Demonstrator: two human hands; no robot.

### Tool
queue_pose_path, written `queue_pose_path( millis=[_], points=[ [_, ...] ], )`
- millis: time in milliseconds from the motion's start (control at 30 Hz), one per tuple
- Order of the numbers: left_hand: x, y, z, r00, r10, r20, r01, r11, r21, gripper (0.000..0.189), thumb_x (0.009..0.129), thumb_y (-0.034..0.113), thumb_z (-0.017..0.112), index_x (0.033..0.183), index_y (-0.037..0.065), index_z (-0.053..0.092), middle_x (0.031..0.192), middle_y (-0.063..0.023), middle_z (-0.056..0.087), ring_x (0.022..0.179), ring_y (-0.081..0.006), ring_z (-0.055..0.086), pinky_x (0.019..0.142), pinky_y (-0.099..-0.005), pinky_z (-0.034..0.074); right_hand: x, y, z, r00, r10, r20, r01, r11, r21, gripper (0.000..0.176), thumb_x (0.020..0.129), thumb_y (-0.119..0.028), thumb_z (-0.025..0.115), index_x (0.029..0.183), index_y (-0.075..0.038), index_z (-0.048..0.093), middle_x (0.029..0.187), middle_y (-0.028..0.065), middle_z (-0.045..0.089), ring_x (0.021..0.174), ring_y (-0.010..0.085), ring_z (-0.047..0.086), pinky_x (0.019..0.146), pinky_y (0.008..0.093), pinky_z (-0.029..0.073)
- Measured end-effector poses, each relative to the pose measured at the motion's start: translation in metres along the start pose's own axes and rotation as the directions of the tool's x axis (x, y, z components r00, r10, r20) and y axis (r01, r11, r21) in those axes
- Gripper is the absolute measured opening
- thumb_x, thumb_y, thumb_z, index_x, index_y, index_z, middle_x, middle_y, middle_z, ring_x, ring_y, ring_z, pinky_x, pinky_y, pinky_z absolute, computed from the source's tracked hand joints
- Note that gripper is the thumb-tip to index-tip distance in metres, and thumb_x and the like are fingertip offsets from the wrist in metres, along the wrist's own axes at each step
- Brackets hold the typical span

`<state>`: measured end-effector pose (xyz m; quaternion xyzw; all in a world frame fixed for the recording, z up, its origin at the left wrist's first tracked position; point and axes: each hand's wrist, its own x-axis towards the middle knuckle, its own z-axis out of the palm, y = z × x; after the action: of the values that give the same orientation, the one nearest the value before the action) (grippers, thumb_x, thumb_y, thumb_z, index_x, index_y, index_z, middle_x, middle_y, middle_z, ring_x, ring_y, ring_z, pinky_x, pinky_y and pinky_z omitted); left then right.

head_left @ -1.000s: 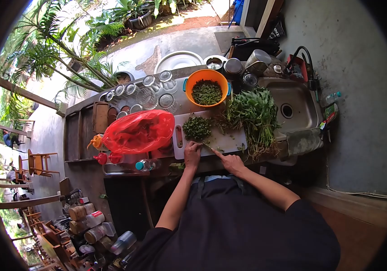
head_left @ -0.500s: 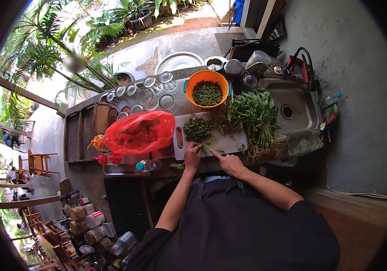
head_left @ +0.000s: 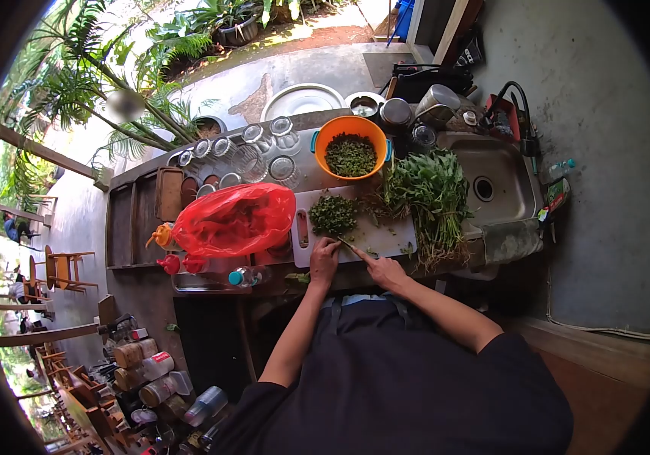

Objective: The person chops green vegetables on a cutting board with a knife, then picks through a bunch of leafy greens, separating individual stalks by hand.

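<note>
My right hand [head_left: 387,273] is closed around the handle of a knife [head_left: 353,249], its blade pointing up and left toward my other hand. My left hand [head_left: 324,262] is closed at the near edge of the white cutting board [head_left: 303,253], fingertips by the blade; what they pinch is too small to make out. Just beyond them a heap of chopped green leaves [head_left: 333,215] lies on the board, with scattered bits to its right. A large bunch of leafy greens with roots [head_left: 435,189] rests at the board's right side. Behind the board stands an orange basin [head_left: 326,135] holding more cut greens.
Left of the board sits a red plastic bag [head_left: 234,220], with a bottle with a teal cap [head_left: 247,277] in front. Several upturned glasses [head_left: 253,163] stand behind it. On the right are a metal sink [head_left: 510,174] and a black faucet [head_left: 522,106].
The knife blade's angle has shifted slightly, and my right hand sits about where it was. My left hand stays at the board's near edge. The view has shifted a little.
</note>
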<state>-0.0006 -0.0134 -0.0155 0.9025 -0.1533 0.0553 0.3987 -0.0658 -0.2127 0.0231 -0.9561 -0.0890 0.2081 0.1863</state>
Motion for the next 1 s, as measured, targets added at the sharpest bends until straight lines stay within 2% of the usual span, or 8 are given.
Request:
queue_pose_path(
  millis=[200,333,633,700,767,900,1000],
  points=[
    [0.001,0.000,0.001,0.999,-0.029,-0.032,0.028,0.999,-0.034,0.014,0.080,0.004,0.072,0.093,0.004,0.075,0.091,-0.0120,0.067,0.087,-0.0299,0.066,0.077,-0.0384,0.052,0.003,0.002,0.013,0.996,-0.029,-0.084,0.031,0.999,0.018,0.077,0.094,-0.018,0.050,0.155,-0.043,0.010,0.073,0.0228,0.065,0.069,0.0434,0.066,0.065,0.0558,0.054],
    [0.002,0.001,0.000,0.997,-0.077,-0.019,0.076,0.994,-0.075,0.007,0.082,0.006,0.071,0.088,0.003,0.074,0.088,-0.0124,0.066,0.087,-0.0308,0.065,0.078,-0.0386,0.051,-0.009,0.008,0.005,0.999,-0.035,-0.030,0.034,0.999,-0.031,0.079,0.094,-0.017,0.050,0.156,-0.043,0.008,0.076,0.0226,0.066,0.069,0.0427,0.066,0.067,0.0548,0.054],
    [0.002,-0.002,0.002,0.992,-0.130,-0.005,0.129,0.988,-0.088,0.008,0.080,0.008,0.074,0.087,0.003,0.075,0.083,-0.0129,0.063,0.083,-0.0306,0.064,0.075,-0.0391,0.051,-0.028,0.004,-0.021,0.999,-0.032,0.009,0.032,0.999,-0.025,0.076,0.093,-0.016,0.049,0.156,-0.040,0.013,0.075,0.0211,0.066,0.069,0.0412,0.066,0.069,0.0536,0.053],
    [0.002,0.001,0.001,0.991,-0.133,-0.009,0.131,0.987,-0.091,0.008,0.080,0.008,0.074,0.086,0.003,0.075,0.083,-0.0128,0.063,0.083,-0.0306,0.064,0.074,-0.0390,0.051,-0.027,-0.001,-0.024,1.000,-0.019,0.018,0.019,1.000,-0.005,0.075,0.094,-0.016,0.047,0.156,-0.040,0.014,0.075,0.0211,0.065,0.071,0.0414,0.066,0.071,0.0535,0.054],
    [0.002,0.000,0.002,0.991,-0.135,-0.012,0.133,0.987,-0.091,0.008,0.080,0.008,0.074,0.086,0.003,0.075,0.083,-0.0128,0.063,0.082,-0.0305,0.064,0.074,-0.0388,0.051,-0.024,-0.005,-0.026,0.999,-0.054,0.007,0.054,0.998,-0.025,0.075,0.093,-0.017,0.050,0.157,-0.036,0.015,0.072,0.0209,0.065,0.065,0.0405,0.064,0.066,0.0533,0.053],
    [0.002,-0.002,0.003,0.996,-0.087,-0.027,0.085,0.994,-0.066,0.009,0.080,0.007,0.073,0.087,0.003,0.074,0.084,-0.0124,0.063,0.083,-0.0303,0.064,0.074,-0.0388,0.051,-0.021,-0.008,-0.030,0.999,-0.037,0.033,0.039,0.998,-0.048,0.073,0.094,-0.015,0.048,0.157,-0.035,0.016,0.070,0.0208,0.064,0.065,0.0402,0.065,0.066,0.0530,0.053],
    [0.001,-0.001,0.002,0.997,-0.075,-0.022,0.074,0.996,-0.046,0.009,0.081,0.006,0.073,0.089,0.003,0.075,0.085,-0.0123,0.065,0.083,-0.0295,0.065,0.074,-0.0380,0.051,-0.016,-0.011,-0.027,0.998,-0.065,-0.021,0.064,0.997,-0.043,0.071,0.094,-0.014,0.045,0.156,-0.035,0.018,0.070,0.0208,0.064,0.065,0.0403,0.065,0.066,0.0527,0.053]
  ],
)
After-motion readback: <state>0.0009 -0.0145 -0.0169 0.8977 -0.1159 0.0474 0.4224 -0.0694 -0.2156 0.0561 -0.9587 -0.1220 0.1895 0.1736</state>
